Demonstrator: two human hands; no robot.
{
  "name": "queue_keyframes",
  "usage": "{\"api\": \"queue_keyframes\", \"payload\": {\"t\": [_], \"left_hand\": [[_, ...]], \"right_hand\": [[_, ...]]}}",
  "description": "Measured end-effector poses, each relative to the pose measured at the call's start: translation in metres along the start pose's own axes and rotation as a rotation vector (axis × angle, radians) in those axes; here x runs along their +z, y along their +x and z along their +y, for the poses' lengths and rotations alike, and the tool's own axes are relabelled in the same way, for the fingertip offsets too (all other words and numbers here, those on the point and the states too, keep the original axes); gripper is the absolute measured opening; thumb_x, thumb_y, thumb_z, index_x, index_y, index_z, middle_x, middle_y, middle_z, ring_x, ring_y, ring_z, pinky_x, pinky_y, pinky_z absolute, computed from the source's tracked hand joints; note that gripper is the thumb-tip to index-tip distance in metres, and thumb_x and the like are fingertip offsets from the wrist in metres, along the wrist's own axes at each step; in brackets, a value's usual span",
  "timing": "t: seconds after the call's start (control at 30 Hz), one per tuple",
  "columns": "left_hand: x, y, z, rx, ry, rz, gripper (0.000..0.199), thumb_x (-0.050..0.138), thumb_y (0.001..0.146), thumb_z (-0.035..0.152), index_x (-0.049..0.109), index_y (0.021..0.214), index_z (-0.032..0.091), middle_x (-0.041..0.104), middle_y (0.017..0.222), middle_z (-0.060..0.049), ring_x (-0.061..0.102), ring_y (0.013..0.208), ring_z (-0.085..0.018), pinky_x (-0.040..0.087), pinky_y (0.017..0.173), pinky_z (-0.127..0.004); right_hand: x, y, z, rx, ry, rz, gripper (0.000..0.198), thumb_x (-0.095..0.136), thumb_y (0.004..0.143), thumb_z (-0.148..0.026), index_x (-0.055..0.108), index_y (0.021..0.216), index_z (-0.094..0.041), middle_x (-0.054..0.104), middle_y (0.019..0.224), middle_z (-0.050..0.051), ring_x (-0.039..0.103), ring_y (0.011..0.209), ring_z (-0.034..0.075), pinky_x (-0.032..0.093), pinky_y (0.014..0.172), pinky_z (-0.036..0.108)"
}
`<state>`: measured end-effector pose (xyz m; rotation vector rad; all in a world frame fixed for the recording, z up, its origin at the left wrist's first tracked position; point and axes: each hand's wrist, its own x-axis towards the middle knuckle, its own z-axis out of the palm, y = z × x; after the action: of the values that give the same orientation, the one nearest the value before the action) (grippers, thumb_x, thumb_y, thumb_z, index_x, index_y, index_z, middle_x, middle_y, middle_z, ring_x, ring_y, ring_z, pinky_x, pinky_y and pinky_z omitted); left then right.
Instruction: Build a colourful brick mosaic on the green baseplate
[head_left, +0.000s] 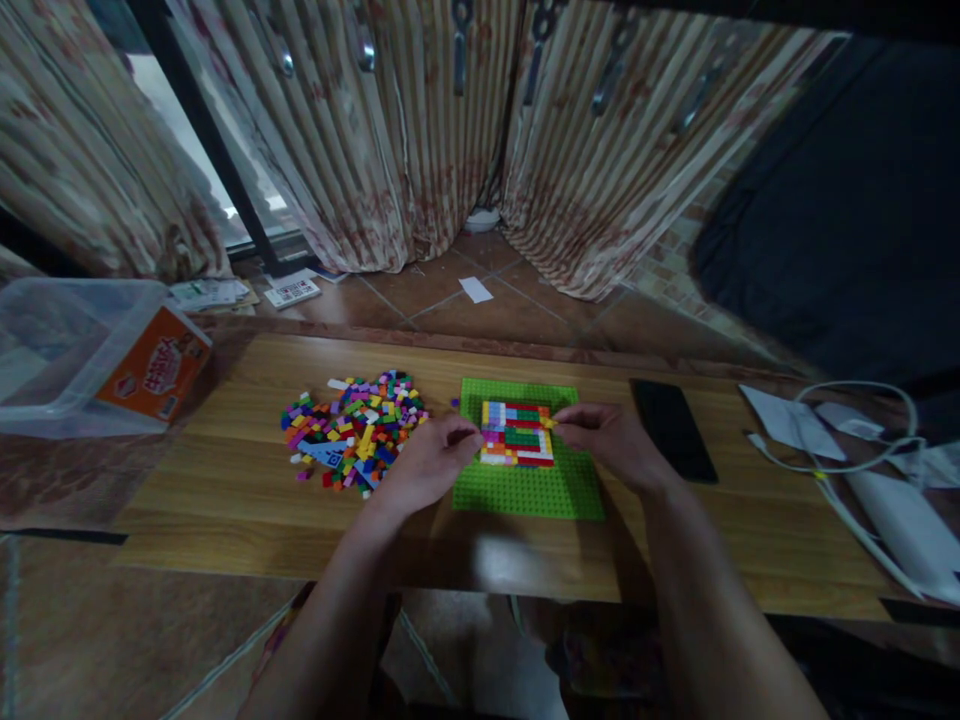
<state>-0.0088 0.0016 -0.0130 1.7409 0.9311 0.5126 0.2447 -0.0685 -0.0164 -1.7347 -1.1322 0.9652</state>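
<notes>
Head view: the baseplate (525, 497), green and studded, lies on the worktop (247, 500) and carries the multicoloured assembly (525, 437). The right hand (559, 421) pinches a yellow brick (549, 423) at the assembly's right edge. The left hand (480, 437) has thumb and fingertips at the left edge; whether they grip a brick cannot be determined. The pile (371, 430) of loose bricks is located left of the baseplate, the phone (673, 430) to its right. A clear bin (90, 350) stands at far left.
</notes>
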Motion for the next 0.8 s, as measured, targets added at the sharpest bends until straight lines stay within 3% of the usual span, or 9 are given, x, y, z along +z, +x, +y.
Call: {"api": "queue_keyframes", "payload": {"t": [0.3,0.8], "left_hand": [[-0.001,-0.001,0.002,0.011,0.028,-0.005,0.024,0.055,0.087,0.033,0.068,0.082,0.015,0.066,0.077,-0.002,0.056,0.069,-0.013,0.041,0.063,-0.024],[0.000,-0.003,0.005,0.007,0.091,0.004,0.023,0.055,0.087,0.032,0.071,0.083,0.015,0.068,0.074,-0.002,0.058,0.069,-0.015,0.041,0.063,-0.025]], "right_hand": [[0.007,0.004,0.006,-0.087,-0.077,0.028,0.022,0.075,0.067,-0.039,0.072,0.075,-0.018,0.072,0.074,0.003,0.063,0.068,0.016,0.047,0.069,0.031],[0.015,0.008,0.001,0.047,0.072,-0.008,0.029,0.079,0.058,-0.042,0.065,0.068,-0.019,0.061,0.059,-0.003,0.052,0.052,0.011,0.044,0.052,0.026]]}}
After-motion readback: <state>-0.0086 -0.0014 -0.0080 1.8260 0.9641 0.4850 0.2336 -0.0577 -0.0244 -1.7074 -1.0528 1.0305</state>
